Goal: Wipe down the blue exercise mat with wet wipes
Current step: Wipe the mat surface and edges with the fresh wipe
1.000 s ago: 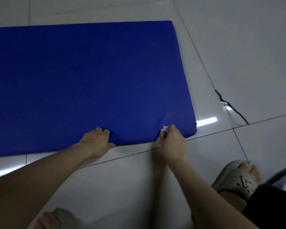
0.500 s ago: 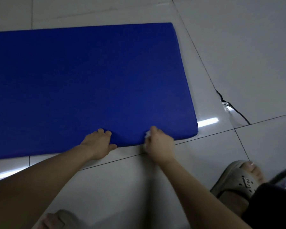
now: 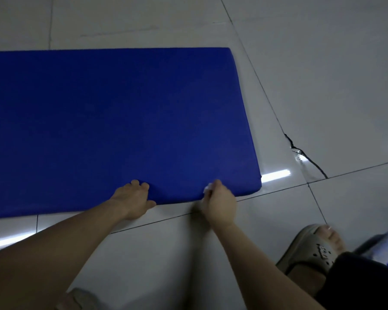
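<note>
Closest to me, at the bottom edge, the toe of my left sandal (image 3: 81,298) just shows. Off to the right my right sandal (image 3: 311,253) — grey, open-toed — stands flat on the pale tiled floor (image 3: 166,253). A blurred blue-and-white thing (image 3: 385,249) lies just beyond it at the frame's edge; I cannot tell what it is. Both my bare forearms reach forward over the tiles to the near long edge of the blue mat (image 3: 121,121). My left hand (image 3: 132,200) holds that edge, fingers curled on top of the mat and thumb tucked against its side by the floor. My right hand (image 3: 221,202), a little further right and near the mat's near right corner, is closed round a bunched white wet wipe (image 3: 207,188). Only a small bit of it peeps out by the knuckles, pressed to the mat right at its edge. The mat lies flat on the floor and runs out of view to the left. Just off its near right corner a bright strip of light (image 3: 276,175) glints on the tile, and past that a dark jagged crack (image 3: 311,162) — branching off a grout line — cuts across the tile.
</note>
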